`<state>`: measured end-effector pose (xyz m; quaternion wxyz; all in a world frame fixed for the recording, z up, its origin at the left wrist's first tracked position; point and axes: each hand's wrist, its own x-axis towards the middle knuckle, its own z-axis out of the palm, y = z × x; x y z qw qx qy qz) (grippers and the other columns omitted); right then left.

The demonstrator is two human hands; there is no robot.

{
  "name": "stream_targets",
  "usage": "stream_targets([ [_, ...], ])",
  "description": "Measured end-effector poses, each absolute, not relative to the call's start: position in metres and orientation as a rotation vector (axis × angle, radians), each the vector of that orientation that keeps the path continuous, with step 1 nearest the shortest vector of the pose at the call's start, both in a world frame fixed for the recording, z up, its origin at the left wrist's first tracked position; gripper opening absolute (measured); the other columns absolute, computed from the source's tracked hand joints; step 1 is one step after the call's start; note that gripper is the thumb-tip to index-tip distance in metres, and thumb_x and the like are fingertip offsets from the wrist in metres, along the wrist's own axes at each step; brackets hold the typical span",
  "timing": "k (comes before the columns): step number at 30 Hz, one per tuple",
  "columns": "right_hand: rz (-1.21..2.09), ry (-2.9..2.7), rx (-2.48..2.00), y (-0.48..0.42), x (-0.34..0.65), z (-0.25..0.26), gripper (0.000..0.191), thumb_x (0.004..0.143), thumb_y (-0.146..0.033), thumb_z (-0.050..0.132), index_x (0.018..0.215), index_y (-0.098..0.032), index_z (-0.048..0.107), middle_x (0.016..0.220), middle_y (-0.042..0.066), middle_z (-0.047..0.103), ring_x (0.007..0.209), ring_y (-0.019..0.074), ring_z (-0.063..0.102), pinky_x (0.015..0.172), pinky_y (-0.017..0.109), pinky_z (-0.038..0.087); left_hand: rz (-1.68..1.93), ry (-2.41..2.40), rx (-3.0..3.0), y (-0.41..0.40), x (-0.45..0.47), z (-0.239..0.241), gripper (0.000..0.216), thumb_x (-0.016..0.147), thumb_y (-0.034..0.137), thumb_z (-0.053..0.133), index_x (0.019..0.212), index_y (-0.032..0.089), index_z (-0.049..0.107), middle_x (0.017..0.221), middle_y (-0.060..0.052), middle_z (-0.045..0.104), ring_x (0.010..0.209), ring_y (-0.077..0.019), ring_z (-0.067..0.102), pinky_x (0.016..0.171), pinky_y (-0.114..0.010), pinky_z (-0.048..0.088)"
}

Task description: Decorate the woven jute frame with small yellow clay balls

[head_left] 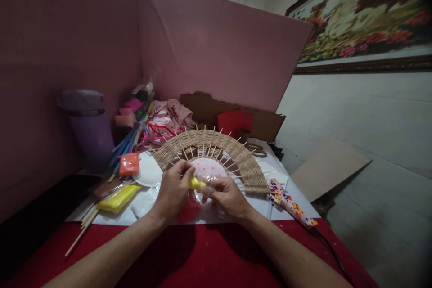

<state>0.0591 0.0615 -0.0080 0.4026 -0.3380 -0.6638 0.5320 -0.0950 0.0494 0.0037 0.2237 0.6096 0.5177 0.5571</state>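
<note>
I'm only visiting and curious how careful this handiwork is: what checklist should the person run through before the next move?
1. Yellow lump held between the left hand and right hand: ok.
2. Clear film fully off the yellow lump: cannot tell.
3. Flower-patterned glue gun apart from both hands: ok.
4. Glue gun cool: cannot tell.
5. Wooden sticks wholly on the white paper: not ok; they reach over the red cloth.

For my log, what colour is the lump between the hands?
The lump is yellow, shown in the head view.
</note>
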Motion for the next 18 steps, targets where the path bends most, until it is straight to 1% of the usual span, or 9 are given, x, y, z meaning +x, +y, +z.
stream_targets([
  [3, 1.295, -1.595, -0.911, 0.0619, 0.0573, -0.0106, 0.030, 0.068, -0.040, 0.070, 0.083, -0.014, 0.072, 0.056, -0.001, 0.061, 0.042, 0.0073, 0.046, 0.038, 0.018, 0.038, 1.496, 1.390, 1.637, 0.0479, -0.0929, 0.0039, 0.018, 0.079, 0.030, 0.051, 0.066, 0.019, 0.051, 0.057, 0.004, 0.053, 0.047, -0.0112, 0.052, 0.046, -0.022, 0.037],
  [4, 1.267, -1.569, -0.918, 0.0626, 0.0570, -0.0115, 0.030, 0.069, -0.040, 0.069, 0.083, -0.014, 0.072, 0.057, 0.000, 0.061, 0.042, 0.0078, 0.047, 0.037, 0.019, 0.038, 1.467, 1.367, 1.597, 0.0474, -0.0922, 0.0039, 0.018, 0.080, 0.032, 0.050, 0.067, 0.019, 0.050, 0.057, 0.004, 0.053, 0.043, -0.0110, 0.052, 0.044, -0.022, 0.037],
  [6, 1.198, -1.549, -0.908, 0.0640, 0.0568, -0.0131, 0.028, 0.071, -0.040, 0.067, 0.076, -0.013, 0.071, 0.063, 0.002, 0.062, 0.047, 0.0096, 0.050, 0.039, 0.020, 0.041, 1.435, 1.331, 1.515, 0.0471, -0.0913, 0.0038, 0.019, 0.080, 0.035, 0.049, 0.069, 0.019, 0.048, 0.056, 0.005, 0.053, 0.037, -0.0109, 0.051, 0.039, -0.022, 0.036],
  [8, 1.137, -1.544, -0.874, 0.0647, 0.0568, -0.0140, 0.026, 0.073, -0.039, 0.065, 0.074, -0.013, 0.069, 0.070, 0.004, 0.063, 0.056, 0.0125, 0.054, 0.042, 0.021, 0.045, 1.456, 1.322, 1.476, 0.0479, -0.0916, 0.0037, 0.019, 0.079, 0.034, 0.051, 0.067, 0.019, 0.048, 0.054, 0.006, 0.053, 0.036, -0.0108, 0.051, 0.038, -0.022, 0.036],
  [10, 1.079, -1.534, -0.844, 0.0647, 0.0571, -0.0141, 0.024, 0.075, -0.038, 0.063, 0.077, -0.014, 0.069, 0.075, 0.004, 0.061, 0.061, 0.0139, 0.055, 0.044, 0.022, 0.047, 1.507, 1.334, 1.470, 0.0495, -0.0927, 0.0038, 0.019, 0.077, 0.032, 0.053, 0.065, 0.019, 0.049, 0.051, 0.005, 0.052, 0.037, -0.0105, 0.050, 0.039, -0.022, 0.036],
  [13, 0.997, -1.515, -0.833, 0.0642, 0.0582, -0.0127, 0.021, 0.077, -0.036, 0.060, 0.076, -0.015, 0.068, 0.081, 0.004, 0.059, 0.063, 0.0130, 0.054, 0.045, 0.021, 0.049, 1.551, 1.352, 1.449, 0.0519, -0.0947, 0.0044, 0.017, 0.075, 0.031, 0.054, 0.064, 0.019, 0.051, 0.047, 0.006, 0.051, 0.037, -0.0104, 0.048, 0.039, -0.021, 0.035],
  [18, 0.995, -1.486, -0.822, 0.0660, 0.0617, -0.0101, 0.021, 0.079, -0.035, 0.060, 0.083, -0.017, 0.069, 0.090, 0.005, 0.059, 0.065, 0.0125, 0.055, 0.044, 0.020, 0.049, 1.572, 1.362, 1.422, 0.0536, -0.0971, 0.0044, 0.017, 0.075, 0.032, 0.055, 0.064, 0.019, 0.052, 0.044, 0.006, 0.050, 0.037, -0.0103, 0.046, 0.039, -0.021, 0.034],
])
